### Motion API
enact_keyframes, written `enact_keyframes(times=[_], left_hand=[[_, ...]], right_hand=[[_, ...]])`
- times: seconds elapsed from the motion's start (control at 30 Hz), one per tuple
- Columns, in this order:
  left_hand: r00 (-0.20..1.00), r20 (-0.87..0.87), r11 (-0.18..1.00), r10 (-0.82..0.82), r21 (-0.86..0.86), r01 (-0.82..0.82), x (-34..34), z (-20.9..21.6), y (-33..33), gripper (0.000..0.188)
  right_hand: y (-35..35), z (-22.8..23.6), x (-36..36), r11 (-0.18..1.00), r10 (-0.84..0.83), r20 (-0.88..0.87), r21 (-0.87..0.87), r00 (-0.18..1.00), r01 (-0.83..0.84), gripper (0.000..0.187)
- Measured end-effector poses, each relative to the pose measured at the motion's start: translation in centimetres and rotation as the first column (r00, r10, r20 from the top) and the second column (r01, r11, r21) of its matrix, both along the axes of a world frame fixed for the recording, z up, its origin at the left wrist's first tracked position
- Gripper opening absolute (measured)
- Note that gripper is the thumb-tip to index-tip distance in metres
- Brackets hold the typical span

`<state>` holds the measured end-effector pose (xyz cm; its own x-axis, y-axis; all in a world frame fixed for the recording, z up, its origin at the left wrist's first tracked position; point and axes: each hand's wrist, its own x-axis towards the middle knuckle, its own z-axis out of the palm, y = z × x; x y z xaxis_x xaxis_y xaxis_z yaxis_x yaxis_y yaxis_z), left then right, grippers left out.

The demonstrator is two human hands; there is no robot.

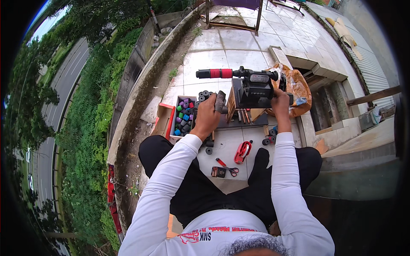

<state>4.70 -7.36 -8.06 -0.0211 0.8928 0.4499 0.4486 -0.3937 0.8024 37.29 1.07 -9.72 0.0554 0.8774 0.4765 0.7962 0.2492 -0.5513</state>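
A black motor-like machine (255, 88) sits on a wooden stand (232, 102) in front of me. From its left side a red and black roll (220, 73) sticks out. My right hand (280, 102) is closed at the machine's right lower side, its fingers partly hidden. My left hand (207, 115) is wrapped round a dark grey cylindrical piece (220, 102) left of the stand. Beside that hand stands a box (172, 123) of small purple, green, blue, red and black rolls, with more dark rolls (203, 95) next to it.
On the tiles between my legs lie a red tape dispenser (242, 152), scissors (232, 171), a red cutter (221, 162) and a small dark box (218, 172). An orange-brown bag (299, 91) stands behind my right hand. A low wall (128, 89) edges the terrace at left.
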Motion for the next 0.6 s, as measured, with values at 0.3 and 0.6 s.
enact_keyframes(times=[0.3, 0.6], left_hand=[[1.000, -0.002, 1.000, 0.003, -0.007, -0.003, 0.1, 0.1, 0.0, 0.017], [1.000, -0.012, 1.000, 0.001, -0.007, -0.001, 0.4, 0.1, 0.1, 0.013]], right_hand=[[-4.3, 3.1, -0.6, 1.000, -0.022, -0.127, -0.007, 0.992, 0.021, 0.028], [-3.2, 6.9, -0.9, 0.992, -0.010, -0.106, 0.123, 0.994, 0.023, 0.029]])
